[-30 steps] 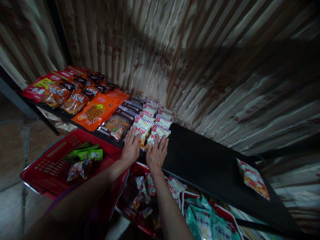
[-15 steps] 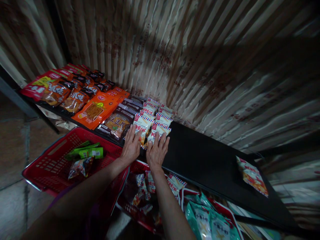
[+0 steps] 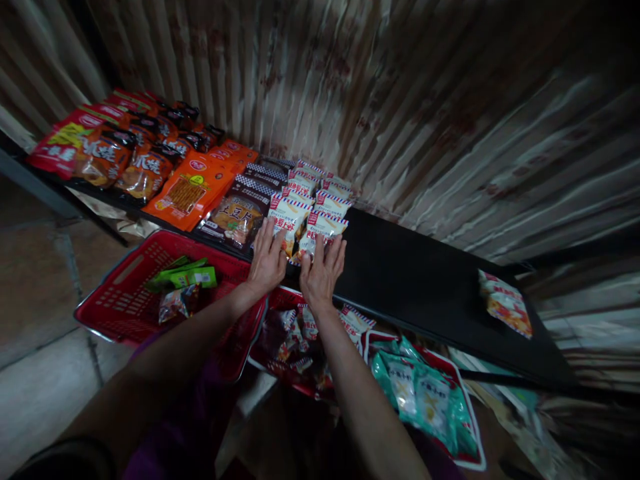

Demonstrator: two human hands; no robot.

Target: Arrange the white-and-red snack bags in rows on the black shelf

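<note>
Both my hands are at the centre of the frame; left hand [image 3: 269, 263] flat, fingers extended and slightly parted, fingertips at the lower front of the left front packet [image 3: 289, 215]; right hand [image 3: 323, 273] likewise, fingers a little more spread, fingertips at the lower front of the right front packet [image 3: 321, 228]; neither is curled round anything; whether I press or merely touch, cannot tell. These two white packets head two short columns of the same kind, overlapped toward the pleated sheet [image 3: 300, 87] behind the black shelf [image 3: 400, 263]; brown packets [image 3: 237, 215] lie just beside, to the left in the frame, then orange packets [image 3: 185, 190]; a lone packet [image 3: 506, 305] lies well apart on the same shelf, at the right of the frame.

Step in hand, my judgement: squaring the front ends of the two columns, one hand to each; the next move calls for light, level fingertips, so the front packets do not ride up over those behind; adding another would need a hand freed for the loose packets [image 3: 355, 321] in the middle basket [image 3: 290, 381], lower centre.
</note>
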